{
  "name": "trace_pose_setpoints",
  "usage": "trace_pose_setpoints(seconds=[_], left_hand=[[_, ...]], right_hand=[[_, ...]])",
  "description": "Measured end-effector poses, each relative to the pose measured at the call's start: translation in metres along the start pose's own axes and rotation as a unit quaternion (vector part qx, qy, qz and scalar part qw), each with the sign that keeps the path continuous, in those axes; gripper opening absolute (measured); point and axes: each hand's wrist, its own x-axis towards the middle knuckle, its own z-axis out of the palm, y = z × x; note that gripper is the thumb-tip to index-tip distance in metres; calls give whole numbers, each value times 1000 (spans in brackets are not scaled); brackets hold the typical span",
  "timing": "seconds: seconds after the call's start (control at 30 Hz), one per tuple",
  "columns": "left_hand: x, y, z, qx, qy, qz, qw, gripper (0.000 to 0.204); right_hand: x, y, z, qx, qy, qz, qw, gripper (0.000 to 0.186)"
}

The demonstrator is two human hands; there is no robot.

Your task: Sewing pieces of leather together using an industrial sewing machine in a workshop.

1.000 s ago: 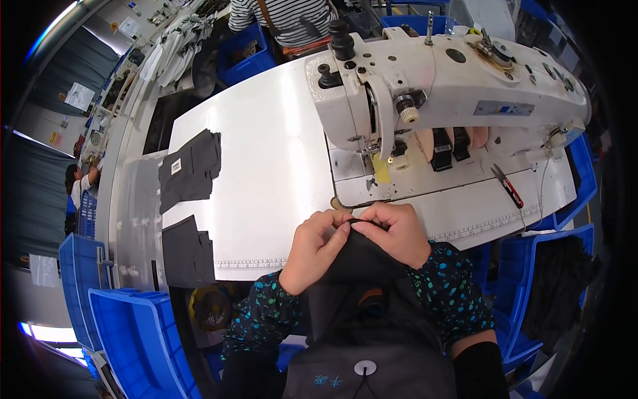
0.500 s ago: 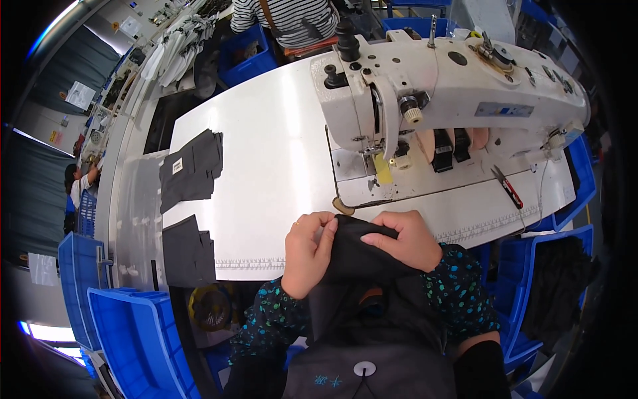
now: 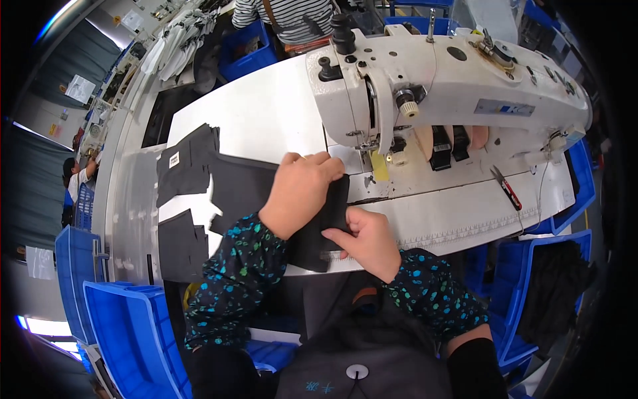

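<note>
A dark grey fabric piece lies spread over the white table, left of the sewing machine. My left hand is closed on its far right edge, close to the needle area. Nearer to me, my right hand pinches the same edge between thumb and curled fingers. The part of the fabric under my left hand and forearm is hidden. To the left lie a stack of dark cut pieces with a small white label and a second dark stack.
Red-handled thread snips lie on the table right of the needle. Black straps rest under the machine arm. A ruler tape runs along the front edge. Blue bins stand at both sides. A person in stripes sits beyond.
Both hands have brought the fabric from my lap edge up onto the table. It was bunched and now lies flat to the left. My left hand has moved up toward the needle; the right has shifted left.
</note>
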Motion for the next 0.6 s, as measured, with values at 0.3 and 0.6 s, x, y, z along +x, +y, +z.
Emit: trace_pose_setpoints(seconds=[0.3, 0.6], left_hand=[[17, -18, 42, -252, -37, 11, 967, 7], [17, -8, 55, -174, 12, -31, 984, 5]], right_hand=[[10, -18, -85, -336, -179, -227, 897, 25], [63, -23, -103, -554, -147, -561, 598, 22]])
